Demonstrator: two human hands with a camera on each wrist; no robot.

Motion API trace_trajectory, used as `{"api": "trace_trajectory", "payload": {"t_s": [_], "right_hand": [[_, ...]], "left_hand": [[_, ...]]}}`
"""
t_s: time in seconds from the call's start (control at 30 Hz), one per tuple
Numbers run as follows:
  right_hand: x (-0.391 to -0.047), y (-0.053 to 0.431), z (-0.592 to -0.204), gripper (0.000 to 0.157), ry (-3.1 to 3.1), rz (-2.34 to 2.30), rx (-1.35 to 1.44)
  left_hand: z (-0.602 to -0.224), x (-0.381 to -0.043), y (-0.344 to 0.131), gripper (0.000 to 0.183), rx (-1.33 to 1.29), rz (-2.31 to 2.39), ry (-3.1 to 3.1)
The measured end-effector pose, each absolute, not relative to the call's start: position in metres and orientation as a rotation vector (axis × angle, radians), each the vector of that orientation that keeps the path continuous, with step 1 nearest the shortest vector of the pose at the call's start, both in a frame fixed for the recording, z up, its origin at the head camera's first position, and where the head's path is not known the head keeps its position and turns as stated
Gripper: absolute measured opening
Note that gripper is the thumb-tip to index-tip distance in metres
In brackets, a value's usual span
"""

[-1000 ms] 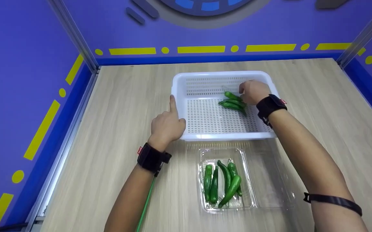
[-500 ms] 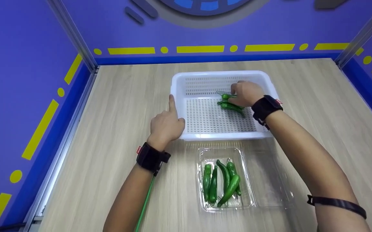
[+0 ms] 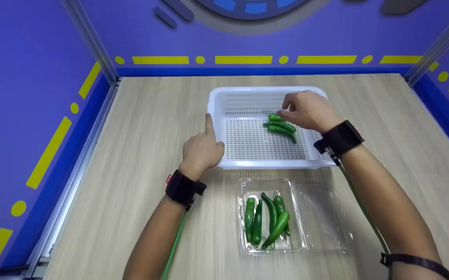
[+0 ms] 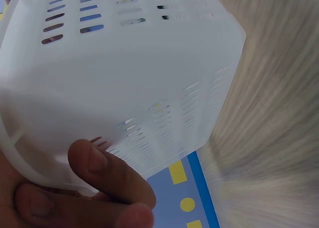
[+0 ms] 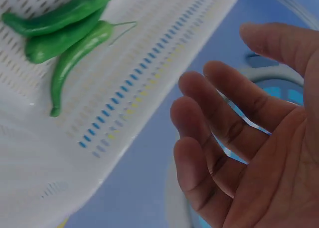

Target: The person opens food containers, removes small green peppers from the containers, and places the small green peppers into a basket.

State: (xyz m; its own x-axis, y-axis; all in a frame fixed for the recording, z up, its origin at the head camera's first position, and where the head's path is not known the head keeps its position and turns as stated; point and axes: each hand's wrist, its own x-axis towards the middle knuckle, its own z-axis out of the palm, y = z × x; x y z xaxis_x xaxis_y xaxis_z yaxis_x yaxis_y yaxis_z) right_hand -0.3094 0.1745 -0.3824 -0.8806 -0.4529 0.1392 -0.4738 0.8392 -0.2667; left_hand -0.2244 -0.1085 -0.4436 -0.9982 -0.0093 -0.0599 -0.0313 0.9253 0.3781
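Note:
My left hand (image 3: pixel 201 151) grips the left rim of a white plastic basket (image 3: pixel 271 164), its index finger straight along the edge. In the left wrist view, curled fingers (image 4: pixel 112 173) show beneath the rim. My right hand (image 3: pixel 308 111) hovers over the basket's right side with its fingers loosely bent. Nothing lies between those fingers in the right wrist view. Three green chili peppers (image 5: pixel 62 23) lie together on the basket floor, just below my right hand. One of them (image 5: pixel 75 61) has a thin forked stem and is partly hidden by the hand in the head view.
In front of the basket, a clear plastic clamshell box (image 3: pixel 243 249) holds several green chili peppers (image 3: pixel 276 231). Its transparent lid (image 3: pixel 325 221) lies folded out to the right. Blue walls (image 3: pixel 162 72) border the wooden table (image 3: pixel 138 128) at the back and sides.
My right hand has gone from among the peppers to just above them, its wrist shifting right. The lighter pepper lies slightly further left. My left hand stays on the rim.

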Motion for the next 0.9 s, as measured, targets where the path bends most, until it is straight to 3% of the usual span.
{"api": "trace_trajectory", "payload": {"t_s": [0.4, 0.9], "right_hand": [[-0.265, 0.170, -0.367, 0.031, -2.861, 0.588, 0.772], [-0.216, 0.175, -0.375, 0.017, -2.717, 0.740, 0.854]], "left_hand": [[-0.444, -0.226, -0.109, 0.089, -0.061, 0.574, 3.014], [-0.445, -0.225, -0.109, 0.088, -0.054, 0.559, 3.025]]}}
